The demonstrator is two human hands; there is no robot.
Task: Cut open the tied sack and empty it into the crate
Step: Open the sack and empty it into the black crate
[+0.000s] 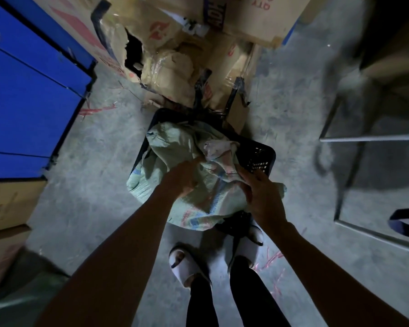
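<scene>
Head view: pale woven sack (191,161) lies slumped over the dark slatted crate (261,159) on the concrete floor (99,175), in front of the feet. Left hand (183,178) and right hand (261,192) both grip bunched sack fabric at its near side. Judging by that, emptying is underway. Tie and cut aren't visible; how much is out, cannot tell. Cartons (175,57) stacked on the far side.
</scene>
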